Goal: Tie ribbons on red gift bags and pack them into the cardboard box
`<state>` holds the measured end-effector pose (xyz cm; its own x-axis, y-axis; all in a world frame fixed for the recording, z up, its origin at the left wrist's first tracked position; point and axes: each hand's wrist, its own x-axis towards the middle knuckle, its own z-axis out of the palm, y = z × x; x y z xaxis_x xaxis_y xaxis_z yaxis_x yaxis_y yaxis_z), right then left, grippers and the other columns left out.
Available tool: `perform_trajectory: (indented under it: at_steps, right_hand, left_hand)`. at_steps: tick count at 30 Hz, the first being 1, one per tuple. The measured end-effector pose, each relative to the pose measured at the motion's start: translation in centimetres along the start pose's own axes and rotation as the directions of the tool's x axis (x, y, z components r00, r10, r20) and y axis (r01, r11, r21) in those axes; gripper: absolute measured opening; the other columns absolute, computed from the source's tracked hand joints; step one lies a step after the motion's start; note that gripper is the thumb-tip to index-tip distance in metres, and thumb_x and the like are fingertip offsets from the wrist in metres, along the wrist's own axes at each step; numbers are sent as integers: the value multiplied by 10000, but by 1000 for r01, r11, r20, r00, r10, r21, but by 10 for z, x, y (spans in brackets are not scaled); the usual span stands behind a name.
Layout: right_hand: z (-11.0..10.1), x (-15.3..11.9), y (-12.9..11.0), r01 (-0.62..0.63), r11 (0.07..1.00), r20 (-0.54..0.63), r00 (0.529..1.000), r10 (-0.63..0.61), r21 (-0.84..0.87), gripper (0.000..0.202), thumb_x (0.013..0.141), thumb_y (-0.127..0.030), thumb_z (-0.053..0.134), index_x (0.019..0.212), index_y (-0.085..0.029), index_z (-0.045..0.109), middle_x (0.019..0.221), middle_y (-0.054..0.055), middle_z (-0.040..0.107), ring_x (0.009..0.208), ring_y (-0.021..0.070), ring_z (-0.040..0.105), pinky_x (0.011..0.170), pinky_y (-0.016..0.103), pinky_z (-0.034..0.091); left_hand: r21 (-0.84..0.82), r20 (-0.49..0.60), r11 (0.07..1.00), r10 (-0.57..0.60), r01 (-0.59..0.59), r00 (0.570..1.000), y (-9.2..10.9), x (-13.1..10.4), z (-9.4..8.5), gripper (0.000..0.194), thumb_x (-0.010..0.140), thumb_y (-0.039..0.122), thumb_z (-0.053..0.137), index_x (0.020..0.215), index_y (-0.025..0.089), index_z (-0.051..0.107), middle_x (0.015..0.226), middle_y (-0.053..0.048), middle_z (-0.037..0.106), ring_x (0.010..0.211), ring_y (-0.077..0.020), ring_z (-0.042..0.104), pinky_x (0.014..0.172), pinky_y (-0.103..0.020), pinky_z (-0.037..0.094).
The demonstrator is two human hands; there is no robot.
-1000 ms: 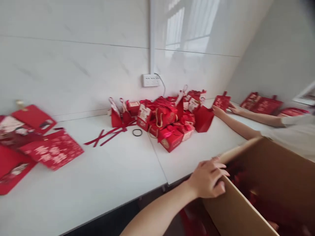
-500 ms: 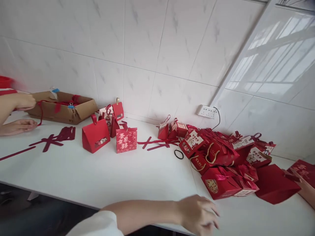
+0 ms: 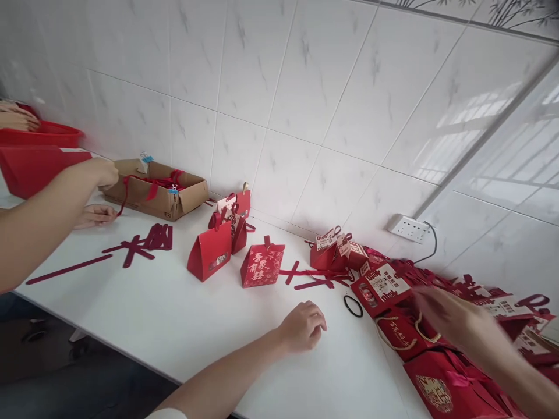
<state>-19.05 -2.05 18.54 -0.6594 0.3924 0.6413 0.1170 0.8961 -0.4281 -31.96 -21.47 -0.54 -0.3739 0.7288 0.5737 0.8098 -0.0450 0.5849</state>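
My left hand [image 3: 303,327] is over the white table, fingers curled in a loose fist with nothing visible in them. My right hand [image 3: 463,326] is over the heap of red gift boxes at the right, smeared by motion, so its grip is unclear. Close to its fingertips is a red box with a white printed label [image 3: 388,282]. Below it lie a red box with gold cord handles [image 3: 399,334] and a red box with a gold emblem [image 3: 437,393]. Beyond my left hand stands a patterned red box [image 3: 263,265], beside a plain red box with a small window [image 3: 210,250].
Dark red ribbon strips [image 3: 135,250] lie on the table [image 3: 174,314], along with a black hair tie [image 3: 353,306]. A cardboard box [image 3: 152,201] holds red ribbon. A co-worker's arms [image 3: 39,224] are at the left, near a red basin [image 3: 61,135]. A power strip [image 3: 410,228] is at the wall.
The view has turned left. My right hand has moved from a red box at the far right to above the heap. My left hand has moved farther onto the table, its fingers more curled.
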Motion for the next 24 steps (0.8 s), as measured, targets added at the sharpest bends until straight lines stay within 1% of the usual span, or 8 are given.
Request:
perform_trajectory:
  at_steps: [2, 4, 7, 10, 14, 20, 22, 24]
  right_hand:
    - [46, 17, -30, 300, 954, 226, 931, -288, -21, 206, 822, -410, 547, 792, -242, 661, 793, 51, 676, 558, 165, 591, 540, 305, 475]
    - [101, 31, -69, 439, 895, 319, 839, -441, 81, 233, 875, -319, 438, 837, -217, 645, 855, 80, 652, 748, 201, 633, 668, 319, 515]
    - [171, 41, -121, 395, 893, 369, 814, -449, 215, 205, 837, -274, 523, 1001, -190, 610, 1060, 124, 610, 999, 252, 607, 849, 377, 503]
    - [210, 39, -143, 342, 900, 399, 811, -427, 270, 224, 808, -239, 567, 1025, -197, 603, 1041, 104, 636, 946, 244, 630, 843, 390, 504]
    - [220, 30, -131, 240, 916, 383, 852, -357, 320, 196, 823, -222, 512, 992, -192, 607, 904, 63, 681, 799, 205, 657, 739, 354, 527]
    - [185, 12, -92, 110, 929, 254, 944, -209, 352, 174, 833, -282, 490, 899, -187, 620, 897, 59, 690, 834, 194, 668, 760, 324, 533]
    - [171, 2, -80, 99, 934, 195, 965, -174, 343, 181, 835, -297, 484, 890, -194, 624, 879, 56, 685, 828, 198, 661, 754, 331, 531]
    - [161, -9, -70, 96, 938, 148, 977, -152, 333, 175, 835, -294, 486, 872, -200, 629, 876, 56, 679, 835, 202, 652, 750, 333, 525]
  left_hand:
    - [13, 31, 1000, 28, -28, 999, -3, -1, 4, 169, 716, 64, 512, 720, 185, 631, 808, -41, 674, 880, -177, 605, 855, -325, 507]
    - [37, 38, 999, 32, -34, 999, -9, -2, 5, 170, 709, 64, 512, 717, 185, 631, 791, -37, 679, 885, -180, 608, 854, -317, 509]
    - [83, 13, 997, 5, -6, 1000, -18, 0, 3, 167, 721, 70, 509, 717, 181, 634, 780, -38, 685, 902, -187, 605, 864, -315, 510]
    - [120, -31, 992, -35, 38, 999, -25, 4, 0, 173, 725, 59, 502, 713, 175, 630, 797, -39, 691, 901, -186, 606, 876, -316, 508]
    - [142, -45, 989, -20, 27, 999, -27, 7, 5, 187, 713, 45, 486, 722, 169, 626, 796, -34, 697, 872, -177, 623, 873, -316, 506]
    - [108, 2, 961, 257, -256, 966, -3, 8, -12, 128, 710, 120, 493, 640, 196, 570, 721, -26, 676, 716, -165, 620, 679, -295, 504]
    - [153, -192, 885, 463, -439, 866, 7, 10, -32, 131, 729, 103, 471, 683, 199, 547, 709, -22, 649, 740, -160, 613, 693, -292, 495]
    - [200, -452, 884, 465, -422, 761, 12, 13, -52, 147, 741, 84, 479, 803, 200, 545, 762, -33, 622, 807, -174, 595, 750, -315, 493]
